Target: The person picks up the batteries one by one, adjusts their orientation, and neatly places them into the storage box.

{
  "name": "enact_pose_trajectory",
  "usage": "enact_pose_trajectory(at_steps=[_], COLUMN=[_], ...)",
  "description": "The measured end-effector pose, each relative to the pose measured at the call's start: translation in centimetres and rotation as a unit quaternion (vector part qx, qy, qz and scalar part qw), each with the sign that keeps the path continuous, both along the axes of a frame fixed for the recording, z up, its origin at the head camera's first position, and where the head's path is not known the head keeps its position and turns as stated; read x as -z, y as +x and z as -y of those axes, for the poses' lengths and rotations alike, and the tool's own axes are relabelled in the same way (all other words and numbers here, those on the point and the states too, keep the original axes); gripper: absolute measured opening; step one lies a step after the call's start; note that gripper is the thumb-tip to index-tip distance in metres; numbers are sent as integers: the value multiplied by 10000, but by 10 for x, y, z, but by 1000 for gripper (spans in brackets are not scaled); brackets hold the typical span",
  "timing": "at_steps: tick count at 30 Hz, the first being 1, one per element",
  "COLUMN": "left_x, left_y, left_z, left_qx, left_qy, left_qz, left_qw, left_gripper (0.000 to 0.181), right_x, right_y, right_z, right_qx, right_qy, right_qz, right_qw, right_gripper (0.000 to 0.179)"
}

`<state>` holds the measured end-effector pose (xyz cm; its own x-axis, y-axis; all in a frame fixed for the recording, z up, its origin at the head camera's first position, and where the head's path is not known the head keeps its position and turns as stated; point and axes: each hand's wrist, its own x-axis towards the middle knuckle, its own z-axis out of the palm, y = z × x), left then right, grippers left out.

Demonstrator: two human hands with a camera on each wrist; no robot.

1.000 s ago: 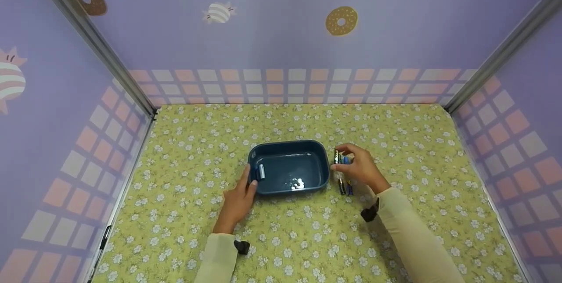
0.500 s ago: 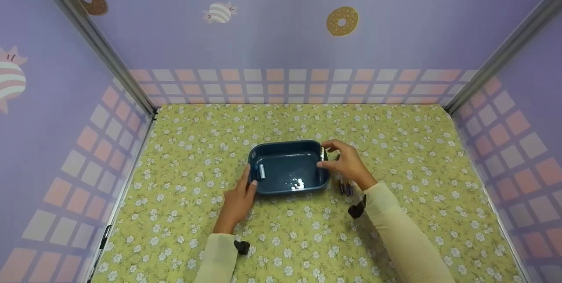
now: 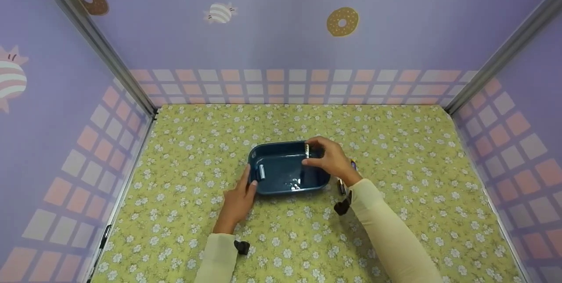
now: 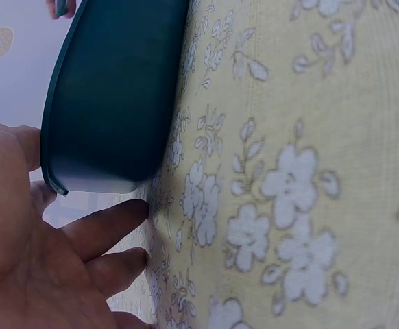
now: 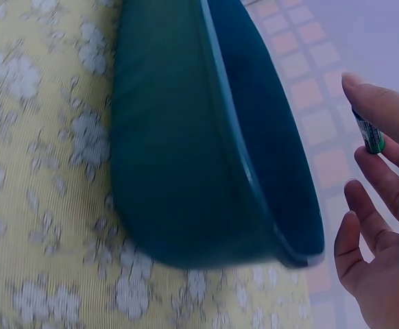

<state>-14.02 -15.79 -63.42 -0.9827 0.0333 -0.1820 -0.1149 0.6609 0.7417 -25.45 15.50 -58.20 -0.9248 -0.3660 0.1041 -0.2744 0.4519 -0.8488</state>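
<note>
Green-ended battery (image 5: 369,131) in right fingers (image 5: 386,182) over tub (image 5: 168,151); label (image 5: 370,135) unreadable.

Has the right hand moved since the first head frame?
Yes, leftward: against the unmoved blue basin, the right hand has gone from beside the basin's right end to partly over it.

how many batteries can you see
4 visible: a green-ended cylindrical battery in the right hand; apparently a silvery one inside the teal rectangular tray; a dark one and a bluish one on the yellow flowered cloth; others may be hidden.
</note>
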Motion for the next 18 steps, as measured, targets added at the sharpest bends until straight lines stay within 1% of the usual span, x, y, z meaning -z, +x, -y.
enact_pose_trajectory(at_steps=[5,12,18], left_x=[1,2,0], left_y=[0,1,0], left_z=[0,2,1], left_qx=[-6,43,15], left_qy=[-8,90,9], left_qz=[-46,-65,37], left_qw=[10000,9999,10000], left_gripper=[64,65,64], right_x=[-1,-1,4], right_y=[-4,-6,-7], right_z=[15,35,49], right_qx=[-90,-369,-560], right_qy=[18,-13,17], right_qz=[-75,-73,-176], right_qw=[9999,9993,9983], right_gripper=[53,59,58])
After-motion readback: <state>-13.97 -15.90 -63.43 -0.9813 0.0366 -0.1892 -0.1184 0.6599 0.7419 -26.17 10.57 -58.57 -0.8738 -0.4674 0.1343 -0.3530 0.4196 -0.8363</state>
